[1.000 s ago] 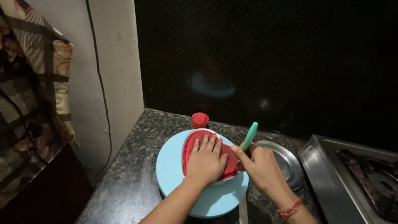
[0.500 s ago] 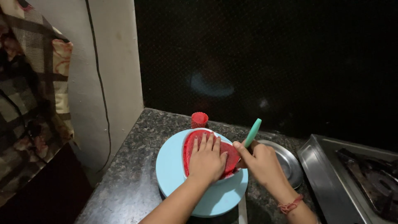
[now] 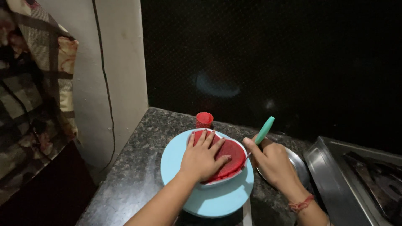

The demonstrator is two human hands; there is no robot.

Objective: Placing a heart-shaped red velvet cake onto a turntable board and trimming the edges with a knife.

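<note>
Leftmost, the left hand [image 3: 204,158] lies flat and spread, palm down, fingers fanned over a red watermelon slice [image 3: 229,160]; it presses on the fruit rather than gripping it. The slice, red flesh with a pale rind along its near edge, sits on a round light-blue board [image 3: 209,199] resting on a dark speckled stone counter [image 3: 138,167]. The left forearm comes up from the bottom edge, angled toward the upper right, wrist straight.

Just behind the board stands a small red cup-shaped piece [image 3: 204,119], apart from the hand. To the left, the counter ends at a pale wall [image 3: 121,71] with a thin black cable running down it, leaving a bare strip of stone between board and wall.

Further right, the right hand [image 3: 272,164] is clenched around a knife with a teal handle [image 3: 264,130]; the handle tilts up and away, and the blade meets the slice's right edge, mostly hidden. Its wrist carries a red thread band. Under and behind that hand lies a round steel plate [image 3: 298,164], touching the board's rim or nearly so. A steel stove tray [image 3: 335,175] closes off the far right.
</note>
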